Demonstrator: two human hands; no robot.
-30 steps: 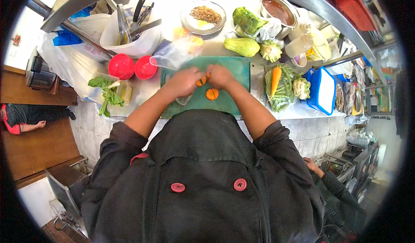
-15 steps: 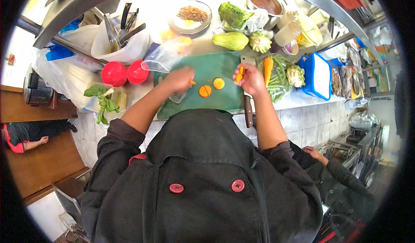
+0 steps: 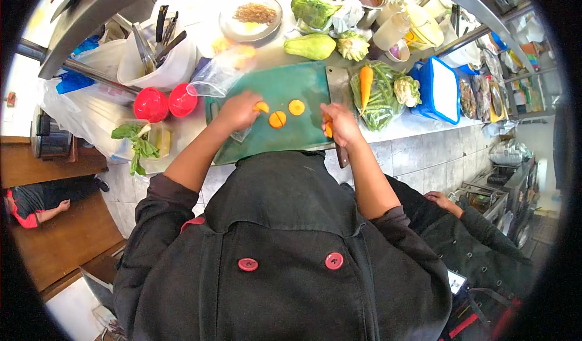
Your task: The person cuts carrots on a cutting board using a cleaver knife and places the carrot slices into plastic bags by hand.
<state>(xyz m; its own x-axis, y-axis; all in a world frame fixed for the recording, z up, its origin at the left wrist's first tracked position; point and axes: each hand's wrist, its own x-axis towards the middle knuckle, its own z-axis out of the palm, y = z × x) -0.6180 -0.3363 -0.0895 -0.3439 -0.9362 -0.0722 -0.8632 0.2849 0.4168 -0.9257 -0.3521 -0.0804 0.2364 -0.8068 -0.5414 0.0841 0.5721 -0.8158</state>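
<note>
On the green cutting board (image 3: 303, 138) in front of me lie two round carrot pieces, a split one (image 3: 277, 119) and a whole one (image 3: 296, 107). My left hand (image 3: 239, 112) is closed over the board's left part, with a carrot piece (image 3: 261, 106) at its fingertips. My right hand (image 3: 342, 124) curls around carrot pieces (image 3: 328, 126) at the board's right edge; the fingers partly hide them. Under that hand lies a cleaver, its blade (image 3: 336, 79) pointing away and its brown handle (image 3: 342, 157) toward me.
Beside the cleaver is a bag of green beans (image 3: 383, 86) with a whole carrot (image 3: 366, 86). Behind the board are a chayote (image 3: 310, 47) and a metal plate (image 3: 225, 23). Red bowls (image 3: 151, 104) stand left; a blue-rimmed container (image 3: 445, 92) stands right. A co-worker's hand (image 3: 444, 201) is at right.
My right hand has turned and lowered toward the board's near right side, its fingers closing more around the carrot pieces. My left hand still holds its piece. The view has shifted slightly.
</note>
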